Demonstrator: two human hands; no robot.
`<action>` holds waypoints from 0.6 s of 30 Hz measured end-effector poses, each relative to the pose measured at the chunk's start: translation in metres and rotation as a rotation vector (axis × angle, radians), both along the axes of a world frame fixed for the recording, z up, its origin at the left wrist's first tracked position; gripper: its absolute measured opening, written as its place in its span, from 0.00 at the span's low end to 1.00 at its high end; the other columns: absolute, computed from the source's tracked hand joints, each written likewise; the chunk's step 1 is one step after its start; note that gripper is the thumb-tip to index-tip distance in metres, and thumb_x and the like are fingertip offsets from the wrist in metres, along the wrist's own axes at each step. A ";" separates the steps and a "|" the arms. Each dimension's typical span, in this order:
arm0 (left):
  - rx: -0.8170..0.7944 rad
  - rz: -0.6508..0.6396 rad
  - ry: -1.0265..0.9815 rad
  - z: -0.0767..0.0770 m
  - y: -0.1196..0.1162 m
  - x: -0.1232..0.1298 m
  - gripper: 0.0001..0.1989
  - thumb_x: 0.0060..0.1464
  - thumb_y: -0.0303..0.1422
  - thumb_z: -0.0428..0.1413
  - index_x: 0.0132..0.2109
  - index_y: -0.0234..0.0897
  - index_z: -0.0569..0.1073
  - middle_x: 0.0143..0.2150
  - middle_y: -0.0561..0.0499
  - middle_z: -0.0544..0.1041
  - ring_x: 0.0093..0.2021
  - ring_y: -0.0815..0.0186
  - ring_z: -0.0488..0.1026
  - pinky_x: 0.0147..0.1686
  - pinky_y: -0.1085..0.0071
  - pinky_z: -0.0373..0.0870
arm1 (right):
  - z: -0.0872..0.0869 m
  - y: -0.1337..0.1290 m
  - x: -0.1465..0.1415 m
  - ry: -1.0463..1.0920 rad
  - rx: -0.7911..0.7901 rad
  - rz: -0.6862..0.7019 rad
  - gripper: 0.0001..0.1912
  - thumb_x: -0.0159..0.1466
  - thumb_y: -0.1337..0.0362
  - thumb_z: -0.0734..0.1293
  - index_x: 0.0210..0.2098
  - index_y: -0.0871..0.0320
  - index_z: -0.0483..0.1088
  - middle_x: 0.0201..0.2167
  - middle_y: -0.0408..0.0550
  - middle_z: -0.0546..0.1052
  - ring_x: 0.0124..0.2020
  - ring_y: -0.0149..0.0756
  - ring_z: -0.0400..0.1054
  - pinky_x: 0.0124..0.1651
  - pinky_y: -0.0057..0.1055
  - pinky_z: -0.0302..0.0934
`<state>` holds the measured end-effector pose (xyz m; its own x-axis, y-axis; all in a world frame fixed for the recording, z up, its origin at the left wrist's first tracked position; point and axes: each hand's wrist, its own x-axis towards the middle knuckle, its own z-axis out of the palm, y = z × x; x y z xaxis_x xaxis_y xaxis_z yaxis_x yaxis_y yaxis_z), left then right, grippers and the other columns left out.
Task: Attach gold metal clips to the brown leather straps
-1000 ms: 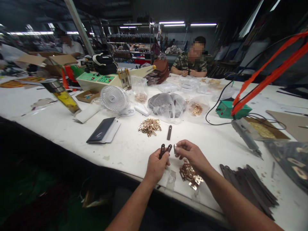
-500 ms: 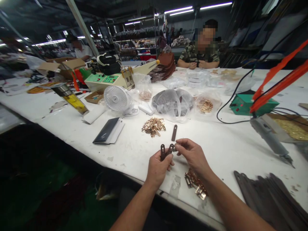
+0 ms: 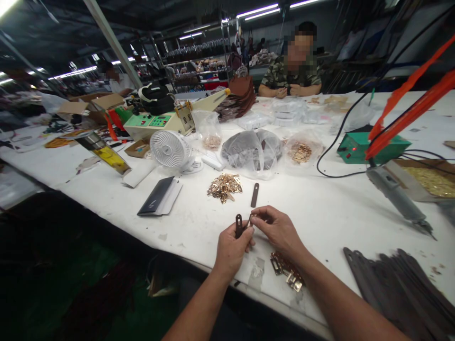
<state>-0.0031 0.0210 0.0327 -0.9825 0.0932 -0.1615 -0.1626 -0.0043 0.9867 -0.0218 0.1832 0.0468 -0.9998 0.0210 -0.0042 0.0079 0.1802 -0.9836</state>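
Note:
My left hand (image 3: 231, 246) is closed around a dark brown leather strap (image 3: 239, 226), whose slotted, rounded end sticks up above the fingers. A second strap end shows beside it, partly hidden by my fingers. My right hand (image 3: 280, 231) meets it there, thumb and forefinger pinching a small shiny metal fitting (image 3: 250, 220) against that end. Just beyond my hands, a short brown strap (image 3: 255, 195) with a slot lies flat. Below my right wrist is a cluster of gold-coloured metal buckles (image 3: 287, 273). Farther off is a heap of gold-coloured metal pieces (image 3: 224, 187).
Long dark straps (image 3: 398, 279) lie stacked at right. A grey electric screwdriver (image 3: 398, 194) hangs near a green control box (image 3: 371, 148). A white fan (image 3: 169, 149), dark notebook (image 3: 156, 196) and bagged parts (image 3: 252, 151) stand beyond. A co-worker (image 3: 293, 76) sits across the table.
My right fingertips have moved slightly left, closer to my left hand, and now cover the second strap end's slot. The whole view has shifted slightly.

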 end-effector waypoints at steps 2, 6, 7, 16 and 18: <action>-0.025 -0.007 0.012 0.000 0.000 0.000 0.22 0.58 0.43 0.62 0.51 0.29 0.78 0.25 0.51 0.75 0.22 0.73 0.65 0.24 0.78 0.63 | 0.001 0.002 0.000 -0.017 -0.058 0.036 0.21 0.61 0.55 0.73 0.51 0.58 0.77 0.36 0.45 0.79 0.35 0.34 0.70 0.42 0.32 0.64; -0.055 -0.011 0.029 0.000 -0.001 0.000 0.19 0.59 0.43 0.62 0.47 0.29 0.79 0.25 0.52 0.74 0.22 0.74 0.65 0.24 0.78 0.62 | 0.005 0.006 -0.001 -0.131 -0.173 0.166 0.23 0.61 0.52 0.72 0.48 0.62 0.77 0.36 0.48 0.79 0.34 0.34 0.69 0.39 0.31 0.63; -0.057 -0.015 0.030 0.000 -0.001 0.001 0.19 0.59 0.43 0.62 0.46 0.29 0.79 0.25 0.52 0.74 0.22 0.74 0.65 0.24 0.78 0.62 | 0.006 0.007 -0.002 -0.142 -0.182 0.182 0.21 0.61 0.51 0.72 0.44 0.62 0.78 0.35 0.48 0.79 0.34 0.34 0.69 0.38 0.31 0.62; -0.023 -0.011 -0.014 -0.002 0.002 -0.001 0.21 0.57 0.43 0.63 0.47 0.28 0.78 0.25 0.49 0.77 0.23 0.70 0.70 0.26 0.76 0.68 | 0.014 0.012 -0.001 -0.112 -0.169 0.144 0.18 0.58 0.52 0.73 0.36 0.63 0.78 0.32 0.48 0.79 0.34 0.35 0.68 0.41 0.32 0.62; -0.023 0.001 -0.018 -0.001 0.003 -0.001 0.20 0.57 0.44 0.63 0.45 0.28 0.78 0.25 0.48 0.77 0.23 0.69 0.71 0.27 0.75 0.70 | 0.014 0.013 -0.001 -0.108 -0.147 0.117 0.18 0.58 0.52 0.73 0.35 0.63 0.79 0.31 0.48 0.78 0.33 0.34 0.68 0.40 0.32 0.61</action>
